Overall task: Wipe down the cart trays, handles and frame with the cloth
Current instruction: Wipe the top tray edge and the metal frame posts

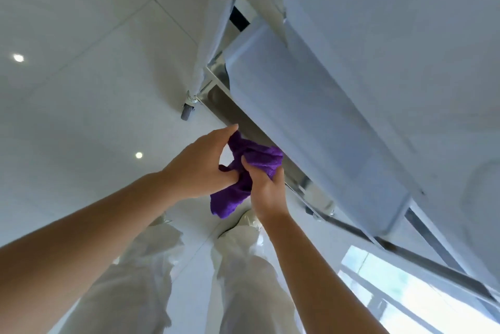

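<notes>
A crumpled purple cloth (pixel 243 168) is bunched between both hands, just in front of the cart. My left hand (pixel 200 163) grips its left side, with the fingertips near the edge of the lower metal shelf (pixel 243 122). My right hand (pixel 266 190) grips the cloth from below and to the right, beside the same shelf edge. A loose corner of the cloth hangs down between my wrists. The cart fills the right half of the head view, with a pale blue-grey lower tray (pixel 311 122) and a larger upper tray (pixel 392 36) above it.
A metal cart leg ends in a grey caster wheel (pixel 187 111) on the glossy white tiled floor (pixel 81 90). A white fabric bag (pixel 216 22) hangs at the cart's far end. My legs in white trousers (pixel 238 266) stand close to the cart.
</notes>
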`<state>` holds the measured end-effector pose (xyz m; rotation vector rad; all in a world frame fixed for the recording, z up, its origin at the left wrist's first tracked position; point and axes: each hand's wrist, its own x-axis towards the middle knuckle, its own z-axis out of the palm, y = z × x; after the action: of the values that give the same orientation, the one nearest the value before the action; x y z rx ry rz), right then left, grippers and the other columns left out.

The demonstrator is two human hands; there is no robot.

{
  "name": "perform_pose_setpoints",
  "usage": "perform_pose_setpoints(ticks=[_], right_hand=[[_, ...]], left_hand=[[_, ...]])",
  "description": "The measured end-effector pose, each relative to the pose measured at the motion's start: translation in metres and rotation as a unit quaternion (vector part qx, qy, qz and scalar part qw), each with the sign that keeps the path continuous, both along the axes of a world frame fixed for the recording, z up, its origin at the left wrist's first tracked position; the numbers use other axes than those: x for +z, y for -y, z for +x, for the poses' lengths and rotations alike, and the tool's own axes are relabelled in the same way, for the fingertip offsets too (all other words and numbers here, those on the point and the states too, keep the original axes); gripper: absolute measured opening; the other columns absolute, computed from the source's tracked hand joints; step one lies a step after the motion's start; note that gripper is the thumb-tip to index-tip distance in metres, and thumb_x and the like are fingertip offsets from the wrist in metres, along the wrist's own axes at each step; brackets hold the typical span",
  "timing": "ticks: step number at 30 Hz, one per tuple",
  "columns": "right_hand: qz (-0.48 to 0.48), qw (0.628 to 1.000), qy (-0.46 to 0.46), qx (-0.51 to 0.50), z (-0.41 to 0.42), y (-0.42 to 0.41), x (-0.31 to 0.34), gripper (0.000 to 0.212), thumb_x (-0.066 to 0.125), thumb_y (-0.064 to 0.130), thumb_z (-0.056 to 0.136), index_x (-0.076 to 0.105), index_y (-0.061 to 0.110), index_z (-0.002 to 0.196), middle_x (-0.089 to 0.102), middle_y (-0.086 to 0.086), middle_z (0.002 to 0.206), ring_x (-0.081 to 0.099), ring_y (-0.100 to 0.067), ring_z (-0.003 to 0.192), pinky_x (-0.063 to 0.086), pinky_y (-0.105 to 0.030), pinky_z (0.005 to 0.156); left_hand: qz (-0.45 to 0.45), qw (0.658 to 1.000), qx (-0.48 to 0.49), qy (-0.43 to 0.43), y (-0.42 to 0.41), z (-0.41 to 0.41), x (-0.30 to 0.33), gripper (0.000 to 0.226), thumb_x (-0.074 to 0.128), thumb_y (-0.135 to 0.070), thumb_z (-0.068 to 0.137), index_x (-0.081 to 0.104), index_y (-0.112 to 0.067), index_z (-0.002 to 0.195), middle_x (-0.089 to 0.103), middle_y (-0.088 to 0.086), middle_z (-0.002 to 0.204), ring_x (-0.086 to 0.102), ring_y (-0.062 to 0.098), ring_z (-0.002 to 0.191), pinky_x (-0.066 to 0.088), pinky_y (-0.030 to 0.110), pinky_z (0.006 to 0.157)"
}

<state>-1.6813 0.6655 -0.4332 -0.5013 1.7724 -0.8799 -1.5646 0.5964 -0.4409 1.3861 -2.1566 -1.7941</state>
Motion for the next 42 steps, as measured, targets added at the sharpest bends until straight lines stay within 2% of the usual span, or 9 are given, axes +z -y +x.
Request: perform_pose_setpoints(ticks=[3, 7, 17, 23, 26, 29, 33, 37, 42], right_hand=[[-0.053, 0.998, 0.025, -0.026, -0.007, -0.011, 0.065, 0.028, 0.049, -0.005, 0.090, 0.061, 0.011, 0.070, 0.062, 0.007, 0.057, 0.062, -0.005, 0.059, 0.049, -0.018, 0.060], [-0.117, 0.993, -0.013, -0.019, -0.032, -0.040, 0.126, 0.030, 0.051, 0.007, 0.081, 0.068, 0.031, 0.085, 0.069, 0.008, 0.075, 0.064, -0.005, 0.078, 0.050, -0.015, 0.071], [-0.141, 0.972, -0.168, -0.083, -0.185, -0.155, 0.213, 0.033, 0.047, 0.013, 0.079, 0.052, -0.019, 0.083, 0.059, -0.004, 0.071, 0.061, -0.008, 0.078, 0.048, -0.024, 0.080], [-0.109, 0.944, -0.296, -0.098, -0.315, -0.224, 0.252, 0.042, 0.051, 0.028, 0.075, 0.054, -0.012, 0.090, 0.050, -0.007, 0.070, 0.047, -0.018, 0.068, 0.039, -0.033, 0.065], [-0.056, 0.923, -0.380, -0.030, -0.375, -0.250, 0.261, 0.033, 0.053, 0.029, 0.087, 0.049, 0.002, 0.069, 0.045, 0.001, 0.059, 0.042, -0.015, 0.058, 0.037, -0.031, 0.062], [-0.018, 0.872, -0.482, 0.080, -0.422, -0.265, 0.259, 0.033, 0.046, 0.034, 0.087, 0.036, 0.028, 0.056, 0.043, 0.010, 0.057, 0.042, -0.005, 0.061, 0.038, -0.038, 0.090], [-0.055, 0.847, -0.512, 0.133, -0.445, -0.270, 0.244, 0.021, 0.040, 0.039, 0.078, 0.041, 0.042, 0.057, 0.044, 0.022, 0.067, 0.043, -0.009, 0.083, 0.017, -0.047, 0.110], [-0.127, 0.827, -0.544, 0.067, -0.445, -0.272, 0.222, 0.047, 0.035, 0.046, 0.072, 0.066, 0.011, 0.076, 0.062, 0.005, 0.080, 0.050, -0.016, 0.104, 0.011, -0.043, 0.111], [-0.144, 0.812, -0.563, 0.053, -0.450, -0.273, 0.214, 0.047, 0.039, 0.048, 0.075, 0.067, 0.011, 0.082, 0.065, 0.003, 0.086, 0.052, -0.018, 0.108, 0.010, -0.041, 0.112]], left_hand=[[-0.003, 0.999, 0.017, -0.045, -0.009, -0.010, 0.051, 0.071, 0.063, -0.024, 0.083, 0.026, -0.024, 0.144, 0.040, -0.015, 0.134, 0.043, 0.004, 0.116, 0.033, 0.005, 0.079], [-0.011, 0.996, 0.013, -0.083, -0.031, -0.026, 0.101, 0.066, 0.059, -0.029, 0.087, 0.026, -0.032, 0.144, 0.035, -0.029, 0.131, 0.047, 0.000, 0.113, 0.037, 0.007, 0.078], [-0.042, 0.988, -0.093, -0.112, -0.135, -0.163, 0.166, 0.056, 0.053, -0.031, 0.092, 0.029, -0.026, 0.143, 0.035, -0.013, 0.144, 0.034, 0.002, 0.128, 0.027, 0.015, 0.095], [-0.029, 0.974, -0.181, -0.132, -0.226, -0.298, 0.196, 0.051, 0.054, -0.030, 0.089, 0.039, -0.026, 0.137, 0.044, -0.009, 0.136, 0.039, 0.008, 0.126, 0.030, 0.020, 0.094], [0.000, 0.974, -0.196, -0.111, -0.268, -0.352, 0.201, 0.043, 0.054, -0.032, 0.086, 0.049, -0.019, 0.126, 0.053, -0.004, 0.120, 0.048, 0.014, 0.112, 0.037, 0.026, 0.090], [0.033, 0.978, -0.180, -0.098, -0.299, -0.395, 0.202, 0.050, 0.057, -0.035, 0.082, 0.046, -0.014, 0.127, 0.055, 0.005, 0.116, 0.052, 0.024, 0.110, 0.042, 0.036, 0.088], [0.062, 0.988, -0.104, -0.099, -0.317, -0.438, 0.202, 0.030, 0.063, -0.028, 0.082, 0.045, -0.013, 0.101, 0.046, -0.013, 0.082, 0.052, 0.011, 0.077, 0.038, 0.019, 0.061], [0.086, 0.987, -0.072, -0.119, -0.328, -0.465, 0.195, 0.048, 0.068, -0.032, 0.080, 0.042, -0.014, 0.116, 0.053, -0.017, 0.095, 0.054, 0.001, 0.083, 0.036, 0.017, 0.062], [0.046, 0.991, -0.010, -0.128, -0.338, -0.482, 0.182, 0.029, 0.060, -0.027, 0.084, 0.048, -0.007, 0.102, 0.050, -0.008, 0.063, 0.049, 0.006, 0.057, 0.037, 0.020, 0.052]])
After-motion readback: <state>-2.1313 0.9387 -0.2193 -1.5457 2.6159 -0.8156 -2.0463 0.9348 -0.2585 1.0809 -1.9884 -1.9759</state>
